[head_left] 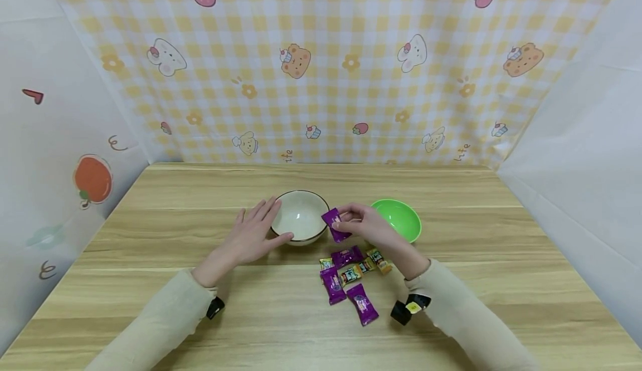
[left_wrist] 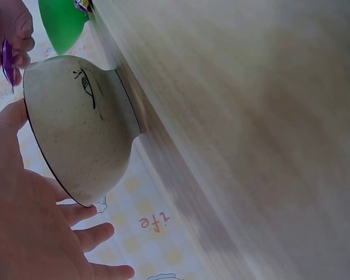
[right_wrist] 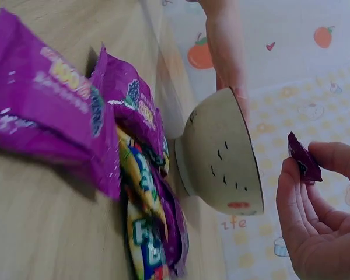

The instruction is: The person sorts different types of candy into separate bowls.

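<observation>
A cream bowl with a dark rim stands on the wooden table; its inside shows no contents in the head view. My left hand rests at the bowl's left side with spread fingers, thumb near the front rim. Just right of the rim, my right hand pinches a purple candy packet between thumb and fingers, raised above the table. In the right wrist view that packet is seen nearly edge-on. Several more purple packets and yellow candy packets lie in a loose group in front.
A green bowl stands behind the right hand, to the right of the cream bowl. Black wrist cameras sit at both cuffs. A checked curtain hangs along the table's back edge, with white sheets at the sides.
</observation>
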Tool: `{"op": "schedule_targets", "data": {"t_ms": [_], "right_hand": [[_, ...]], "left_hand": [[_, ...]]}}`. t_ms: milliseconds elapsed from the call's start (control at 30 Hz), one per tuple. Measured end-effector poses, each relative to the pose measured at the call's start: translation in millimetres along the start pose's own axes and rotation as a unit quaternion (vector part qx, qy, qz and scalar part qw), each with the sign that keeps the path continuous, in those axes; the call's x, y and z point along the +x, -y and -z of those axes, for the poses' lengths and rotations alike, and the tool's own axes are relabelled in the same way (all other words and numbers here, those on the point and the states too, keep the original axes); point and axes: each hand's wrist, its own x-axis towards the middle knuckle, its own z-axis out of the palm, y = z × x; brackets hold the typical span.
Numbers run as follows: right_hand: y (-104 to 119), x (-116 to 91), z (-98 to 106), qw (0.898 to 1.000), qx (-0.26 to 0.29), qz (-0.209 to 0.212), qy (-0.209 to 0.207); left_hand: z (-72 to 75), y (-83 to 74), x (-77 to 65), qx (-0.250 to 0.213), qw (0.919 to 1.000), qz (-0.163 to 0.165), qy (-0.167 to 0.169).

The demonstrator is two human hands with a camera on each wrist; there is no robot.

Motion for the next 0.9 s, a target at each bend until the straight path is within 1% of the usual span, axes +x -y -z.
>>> {"op": "schedule_targets", "data": {"t_ms": [133,267,400,533,700,767,900], "right_hand": [[5,9,-7,1.0,0.015,-0.015,-0.021],[11,18,-13,0.999,0.017,-0.017,-0.039],[17,25,-17,0.998,0.04,-0.019,-0.051],[20,31,-20,0.995,0.081,-0.015,-0.049],[18,36,-22,0.993,0.116,0.007,-0.031],[17,35,-21,0.992,0.119,0.015,-0.024],[16,32,-19,0.994,0.109,0.02,-0.02]], "left_hand": [[0.1,-0.1,-0.3,0.0,1.0,0.001,0.001],[0.6,-0.4,-0.6,-0.002,1.0,0.001,-0.001],[0.7,-0.4,-0.5,-0.003,1.0,0.0,-0.002],[0.7,-0.3,-0.6,-0.002,1.0,0.0,-0.003],[1.0,-0.2,-0.6,-0.003,1.0,0.0,-0.002],[1.2,-0.3,-0.4,-0.003,1.0,0.0,-0.002],[0.6,-0.1,-0.4,-0.004,1.0,0.003,-0.003]]}}
